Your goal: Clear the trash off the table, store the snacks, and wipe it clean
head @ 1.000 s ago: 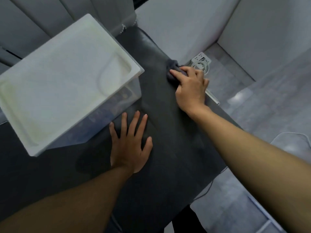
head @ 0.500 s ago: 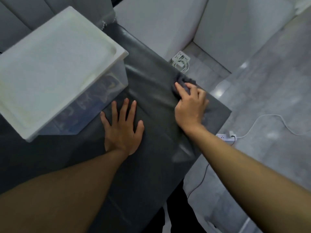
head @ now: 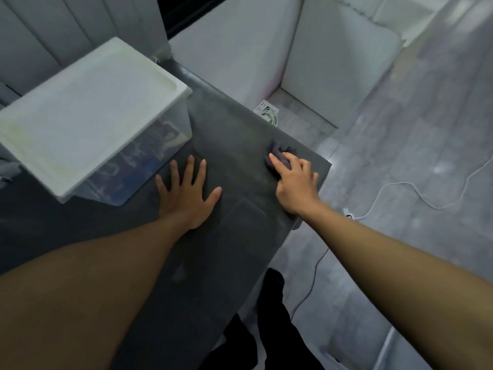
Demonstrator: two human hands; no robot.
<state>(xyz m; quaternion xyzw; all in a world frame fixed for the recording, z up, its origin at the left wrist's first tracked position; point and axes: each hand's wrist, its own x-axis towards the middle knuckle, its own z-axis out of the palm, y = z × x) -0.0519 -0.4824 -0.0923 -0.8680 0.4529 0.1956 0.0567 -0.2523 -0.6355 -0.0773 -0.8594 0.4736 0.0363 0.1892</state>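
Our right hand bunches the dark cloth under curled fingers and presses it to the grey table near its far right corner. Our left hand lies flat on the table, fingers spread, holding nothing, just beside the white-lidded clear bin. Blue packets show through its wall, their print too blurred to read. A power strip lies on the floor beyond.

Dark grey table, purplish-grey cloth — white-lidded clear bin.
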